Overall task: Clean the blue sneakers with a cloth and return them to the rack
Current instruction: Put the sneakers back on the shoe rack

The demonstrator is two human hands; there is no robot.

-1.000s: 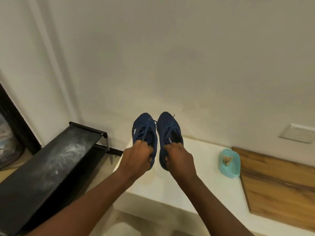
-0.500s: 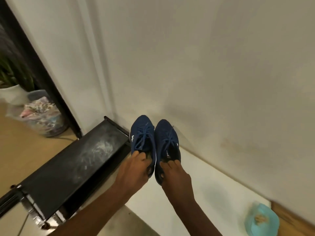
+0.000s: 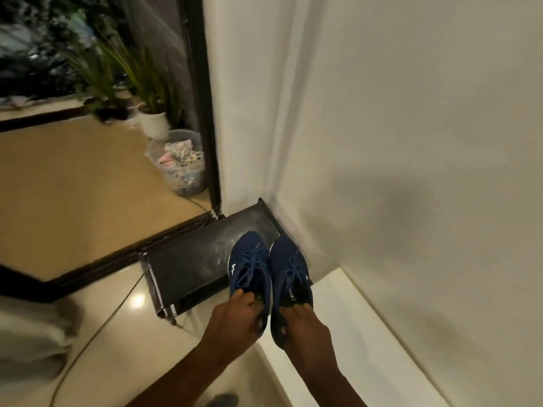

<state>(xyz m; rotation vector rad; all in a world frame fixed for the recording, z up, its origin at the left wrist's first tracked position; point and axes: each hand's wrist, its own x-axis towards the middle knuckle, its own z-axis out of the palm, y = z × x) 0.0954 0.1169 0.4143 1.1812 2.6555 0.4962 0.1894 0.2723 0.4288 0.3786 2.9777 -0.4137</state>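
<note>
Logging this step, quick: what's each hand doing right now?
Left hand: holding the left blue sneaker by its opening.
Right hand: holding the right blue sneaker by its opening.

No words or numbers can be read here. The left blue sneaker [image 3: 249,268] has a small white zigzag mark on its outer side, next to the laces. It looks like a brand sign, but there are no letters with it, so the brand cannot be told. The right blue sneaker [image 3: 289,265] has a tiny white mark near its opening and another little white mark on its outer edge. Both of these are too small and blurry to read.
</note>
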